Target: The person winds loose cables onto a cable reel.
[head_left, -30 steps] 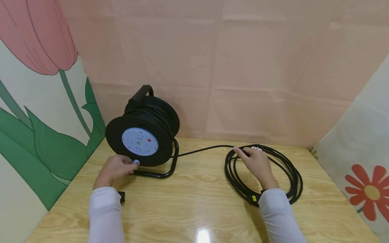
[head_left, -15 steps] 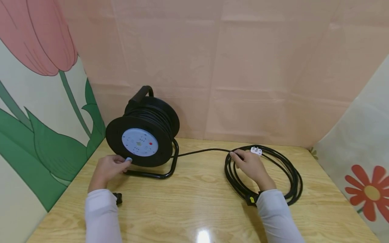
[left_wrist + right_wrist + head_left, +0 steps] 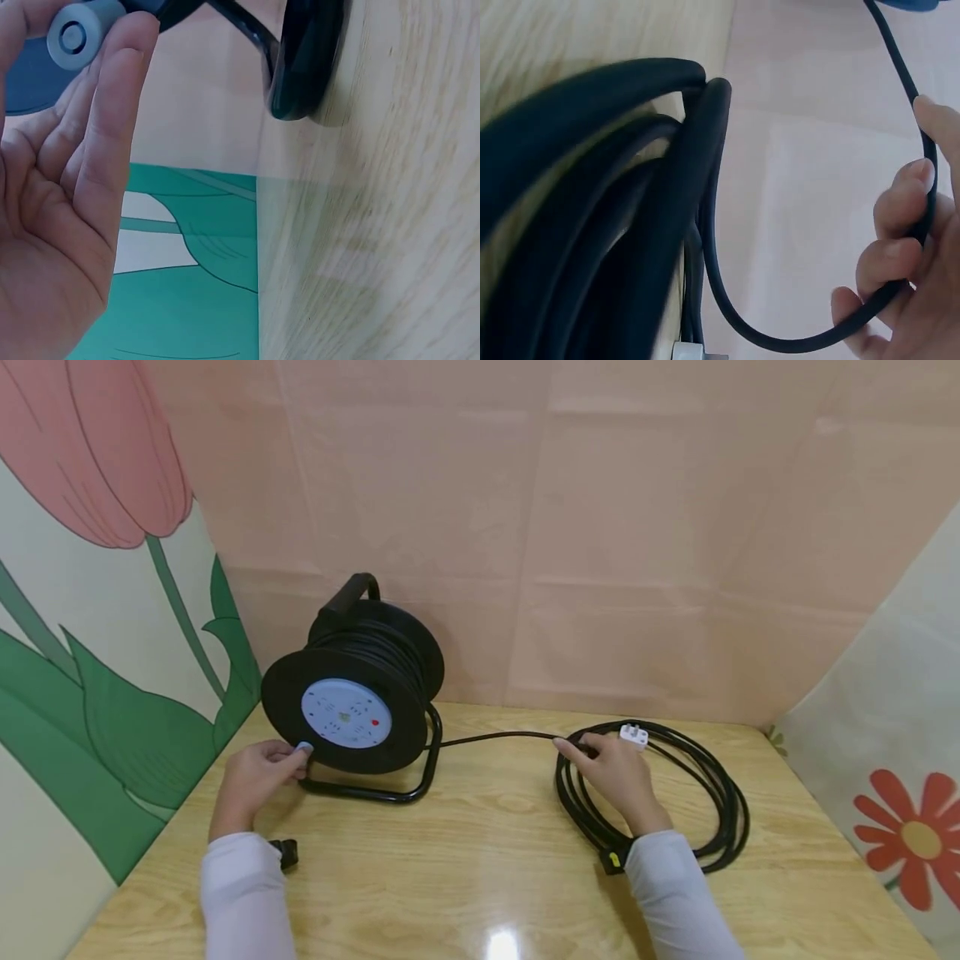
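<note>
A black cable reel (image 3: 375,670) with a pale blue socket panel (image 3: 337,710) stands on its tube frame at the left of the table. My left hand (image 3: 251,779) pinches the light blue-grey knob (image 3: 79,34) at the lower left of the reel's front disc. From the drum a black cable (image 3: 495,736) runs right to my right hand (image 3: 618,779). In the right wrist view, fingers (image 3: 896,202) curl round this cable, which droops below them in a loop. The loose cable coil (image 3: 729,785) lies under and around the right hand, with a white plug (image 3: 633,737) on its far side.
The reel's bent base tube (image 3: 375,795) rests on the wood-grain table (image 3: 465,860). Behind it hangs a pink cloth backdrop (image 3: 600,527). Flower-printed panels stand at the left (image 3: 112,693) and right (image 3: 862,710).
The reel's disc has turned clockwise, and my left hand has moved left with the knob. My right hand has shifted a little left and down along with the cable, uncovering the white plug.
</note>
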Demonstrator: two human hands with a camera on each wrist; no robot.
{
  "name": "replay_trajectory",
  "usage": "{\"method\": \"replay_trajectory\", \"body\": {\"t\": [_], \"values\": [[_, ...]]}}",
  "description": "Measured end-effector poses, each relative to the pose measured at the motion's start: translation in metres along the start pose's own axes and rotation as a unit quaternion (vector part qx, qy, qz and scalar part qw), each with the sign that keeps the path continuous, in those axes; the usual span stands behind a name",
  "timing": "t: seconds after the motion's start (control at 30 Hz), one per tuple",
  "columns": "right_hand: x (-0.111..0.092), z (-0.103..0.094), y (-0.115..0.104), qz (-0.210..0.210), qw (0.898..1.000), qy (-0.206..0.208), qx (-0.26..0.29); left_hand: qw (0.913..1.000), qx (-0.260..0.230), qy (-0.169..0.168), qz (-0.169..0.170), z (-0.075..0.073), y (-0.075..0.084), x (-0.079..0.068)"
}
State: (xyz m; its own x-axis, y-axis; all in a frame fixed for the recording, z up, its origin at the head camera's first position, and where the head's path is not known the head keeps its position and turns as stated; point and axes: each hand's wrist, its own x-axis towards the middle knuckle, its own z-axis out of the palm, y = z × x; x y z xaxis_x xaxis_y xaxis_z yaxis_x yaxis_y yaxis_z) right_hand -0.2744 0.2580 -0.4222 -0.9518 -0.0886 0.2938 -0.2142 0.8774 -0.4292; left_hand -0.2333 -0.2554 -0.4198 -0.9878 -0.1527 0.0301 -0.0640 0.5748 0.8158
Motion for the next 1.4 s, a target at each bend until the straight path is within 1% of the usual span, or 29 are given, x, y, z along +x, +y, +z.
{"method": "replay_trajectory", "body": {"t": [0.13,0.23,0.3,0.4,0.47,0.53,0.67,0.7,0.73,0.8,0.93,1.03,1.1,1.23,1.3,1.4], "values": [[0.000,0.001,-0.002,-0.018,0.999,-0.015,0.030,0.9997,-0.016,0.017,-0.002,-0.003,0.001,-0.001],[0.000,0.002,-0.002,-0.031,0.998,-0.034,0.048,0.9988,-0.032,0.036,-0.003,-0.004,0.000,-0.002],[0.000,0.001,-0.003,-0.031,0.997,-0.047,0.056,0.9974,-0.050,0.052,-0.004,-0.005,-0.001,-0.002],[-0.001,0.002,-0.003,-0.022,0.997,-0.053,0.048,0.9931,-0.086,0.080,-0.011,-0.004,-0.002,-0.002],[-0.001,0.002,-0.003,-0.011,0.998,-0.049,0.035,0.9879,-0.119,0.097,-0.017,-0.004,-0.002,-0.001],[-0.001,0.003,-0.002,-0.002,0.999,-0.039,0.027,0.9793,-0.167,0.112,-0.025,-0.003,0.000,-0.001],[-0.001,0.005,-0.001,0.002,0.999,-0.041,0.024,0.9536,-0.267,0.133,-0.040,-0.004,0.006,-0.002],[0.000,0.006,-0.001,-0.002,0.999,-0.041,0.024,0.9472,-0.286,0.137,-0.045,-0.004,0.008,-0.002],[0.000,0.006,-0.002,-0.005,0.999,-0.042,0.022,0.9426,-0.299,0.140,-0.049,-0.005,0.009,-0.002],[0.000,0.006,-0.003,-0.015,0.999,-0.038,0.017,0.9374,-0.313,0.144,-0.053,-0.005,0.011,-0.002],[0.001,0.005,-0.005,-0.028,0.999,-0.028,0.018,0.9241,-0.347,0.149,-0.057,-0.005,0.013,0.000],[0.001,0.005,-0.003,-0.025,0.999,-0.032,0.021,0.9089,-0.385,0.150,-0.058,-0.004,0.013,0.001],[0.000,0.003,-0.001,-0.012,0.999,-0.033,0.019,0.8997,-0.405,0.153,-0.057,-0.003,0.014,0.001],[-0.002,0.002,0.003,0.010,1.000,-0.018,-0.002,0.8824,-0.438,0.165,-0.051,-0.002,0.017,0.000],[-0.002,0.002,0.004,0.008,1.000,-0.015,-0.003,0.8745,-0.450,0.173,-0.050,-0.003,0.020,0.000],[-0.002,0.003,0.004,-0.010,1.000,-0.023,0.011,0.8646,-0.465,0.183,-0.056,-0.004,0.023,0.000]]}}
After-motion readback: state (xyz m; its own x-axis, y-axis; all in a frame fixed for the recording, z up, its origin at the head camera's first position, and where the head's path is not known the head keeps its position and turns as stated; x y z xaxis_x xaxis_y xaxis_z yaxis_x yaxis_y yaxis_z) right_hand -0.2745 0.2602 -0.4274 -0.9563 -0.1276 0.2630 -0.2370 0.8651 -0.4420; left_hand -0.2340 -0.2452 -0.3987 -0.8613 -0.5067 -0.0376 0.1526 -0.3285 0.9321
